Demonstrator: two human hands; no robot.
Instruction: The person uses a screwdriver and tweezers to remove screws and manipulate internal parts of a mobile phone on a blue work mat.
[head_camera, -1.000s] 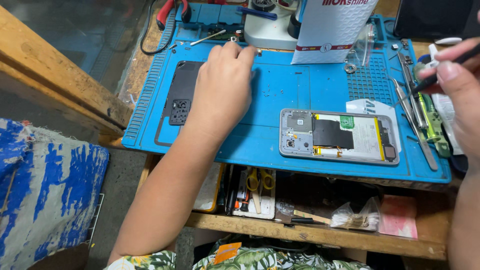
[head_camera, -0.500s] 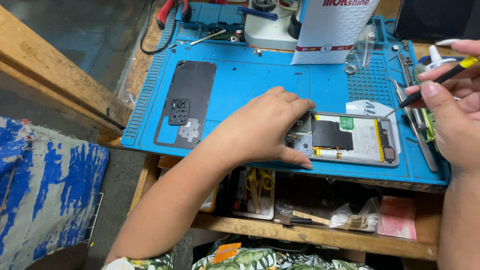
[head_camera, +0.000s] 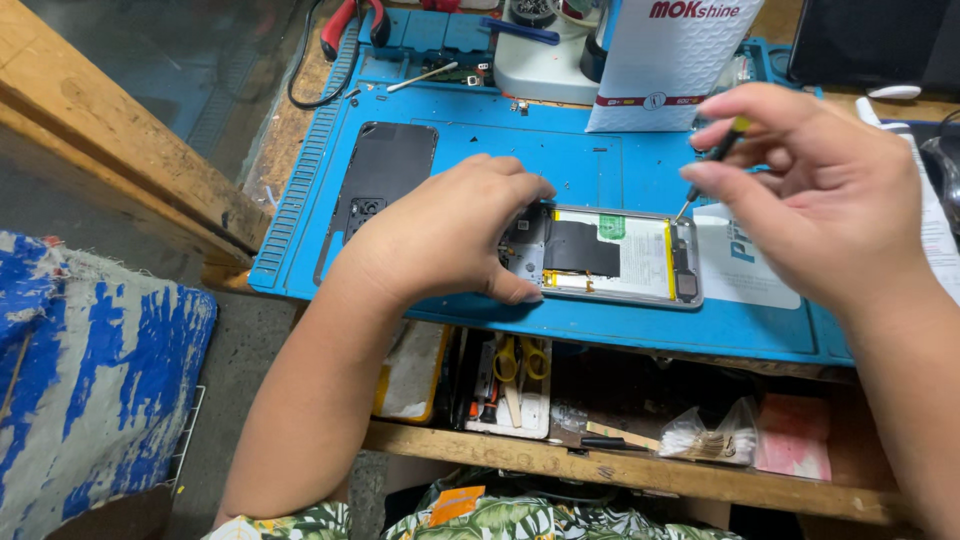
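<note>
In the head view, the left hand (head_camera: 440, 235) lies palm down on the left end of an opened phone (head_camera: 600, 256), fingers curled over its top edge and thumb pressed along its near edge, clamping it flat. The phone lies face down with its back removed, showing a black patch and a pale battery with a yellow strip, on a blue work mat (head_camera: 480, 140) that covers the surface. It sits near the mat's front edge, about midway across.

The right hand (head_camera: 820, 195) hovers over the phone's right end, fingers pinched together on a thin screwdriver (head_camera: 705, 170) with a dark shaft and a yellowish handle tip. The tool slants down to the left, its point at or just above the phone's upper right corner; whether it touches cannot be told.

To the left of the left hand, a dark back cover (head_camera: 380, 190) lies flat on the mat, apart from the phone. A white packet (head_camera: 670, 60) stands at the mat's far edge, with red-handled pliers (head_camera: 350, 20) further left. A white card (head_camera: 745, 265) lies on the mat just beside the phone's right end. Below the mat's front edge, a lower shelf holds a tray with yellow-handled scissors (head_camera: 520, 360) and a clear bag of cotton swabs (head_camera: 710, 440).
</note>
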